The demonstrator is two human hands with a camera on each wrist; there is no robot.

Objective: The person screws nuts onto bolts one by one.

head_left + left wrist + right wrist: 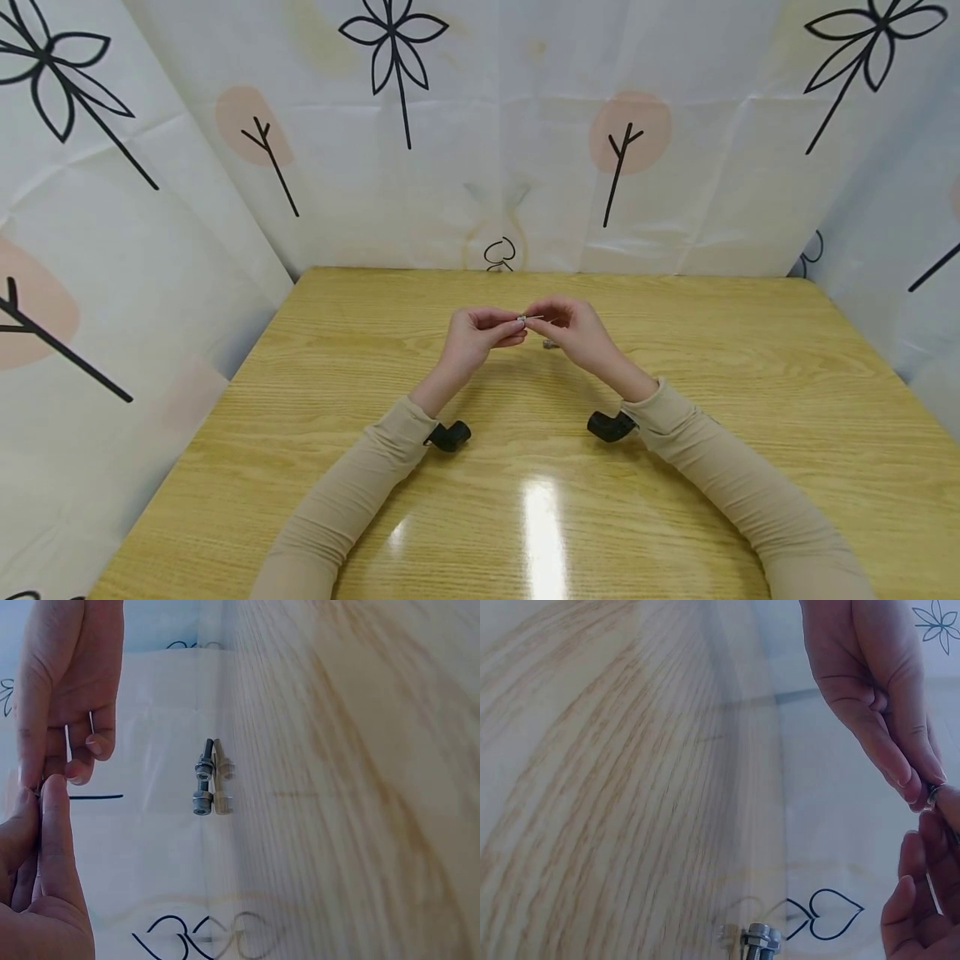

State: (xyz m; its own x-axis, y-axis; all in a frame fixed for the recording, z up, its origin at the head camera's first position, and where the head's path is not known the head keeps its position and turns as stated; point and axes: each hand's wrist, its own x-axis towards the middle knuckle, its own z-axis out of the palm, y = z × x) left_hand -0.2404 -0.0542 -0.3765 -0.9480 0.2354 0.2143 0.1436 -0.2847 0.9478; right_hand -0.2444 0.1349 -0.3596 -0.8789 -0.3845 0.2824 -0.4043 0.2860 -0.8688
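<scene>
A small silvery fastener (522, 318), its exact kind too small to tell, sits between both hands' fingertips above the table. Thumb and fingers of the left hand (474, 335) pinch it from the left. From the right, the thumb and forefinger of the right hand (576, 332) grip it too, and a thin bright shaft points toward that palm. The fingertips largely cover the fastener (933, 796) in the right wrist view. Beyond the right hand lie metal bolts with nuts (202, 784), partly hidden by it in the head view and touched by neither hand.
The wood-grain table (360, 350) spreads under both forearms. A patterned white cloth (465, 150) hangs behind it and along both sides. Black wrist devices (450, 436) sit under the beige sleeves. Light reflects off the near tabletop.
</scene>
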